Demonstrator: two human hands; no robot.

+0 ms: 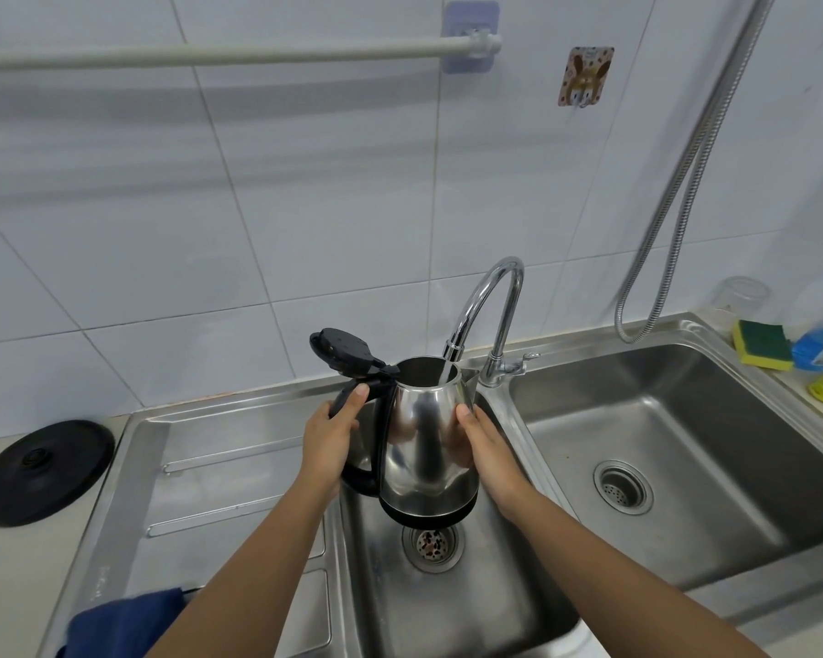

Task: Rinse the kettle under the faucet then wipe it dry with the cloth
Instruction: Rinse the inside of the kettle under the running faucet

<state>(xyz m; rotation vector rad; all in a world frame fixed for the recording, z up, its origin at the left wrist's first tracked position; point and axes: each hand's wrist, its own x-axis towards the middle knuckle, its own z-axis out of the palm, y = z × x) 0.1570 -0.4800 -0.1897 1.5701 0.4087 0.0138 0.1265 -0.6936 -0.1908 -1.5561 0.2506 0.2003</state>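
Observation:
A steel kettle (424, 434) with a black handle and base hangs upright over the left sink basin (447, 605), its black lid flipped open to the left. Water runs from the chrome faucet (488, 306) into the kettle's mouth. My left hand (330, 439) grips the black handle, thumb near its top. My right hand (483, 448) holds the kettle's right side, fingers wrapped behind the body. A dark blue cloth (124, 622) lies on the draining board at the bottom left, partly hidden by my left arm.
The kettle's black round base (44, 470) sits on the counter at the left. The right basin (685, 444) is beside the faucet. A yellow-green sponge (762, 344), bottles and a glass stand at the far right. A metal hose (675, 197) hangs down the tiled wall.

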